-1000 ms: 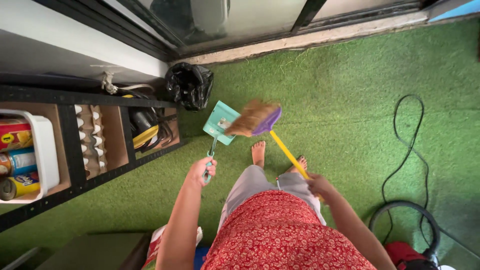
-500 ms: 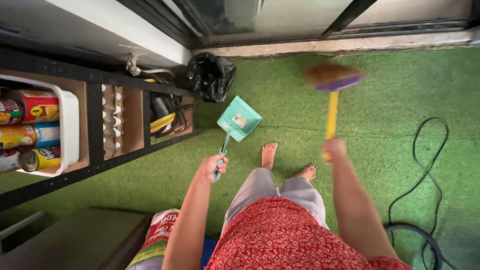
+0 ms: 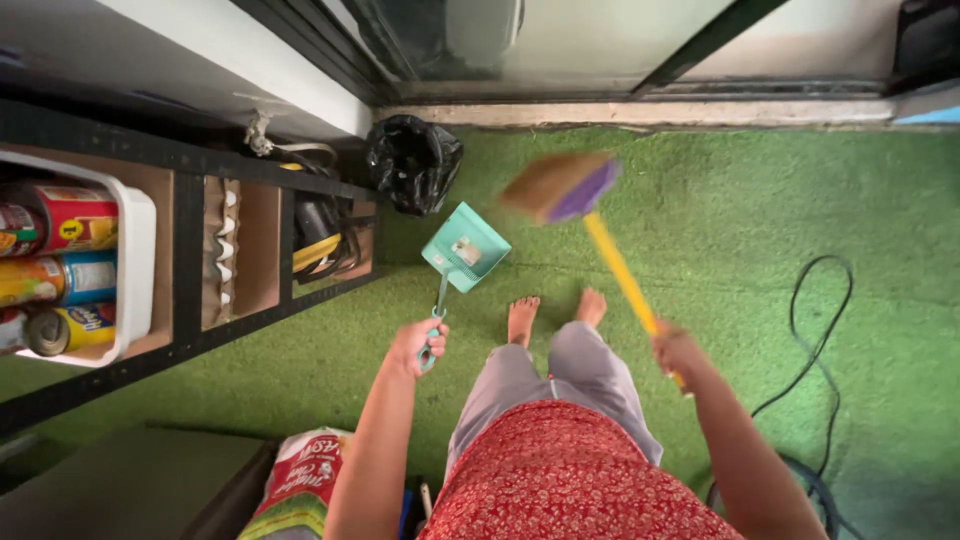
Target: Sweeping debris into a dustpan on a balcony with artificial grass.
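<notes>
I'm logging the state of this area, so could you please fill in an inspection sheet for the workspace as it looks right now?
Surface: green artificial turf, bare feet on it.
Job's things: teal dustpan with small debris; yellow-handled broom, blurred.
Clutter: black bag in the corner; printed sack.
Hands: left hand grips the dustpan handle; right hand grips the broom handle.
Cables: black cable on the turf.
Surroundings: black shelf with cans, egg trays; glass door.
</notes>
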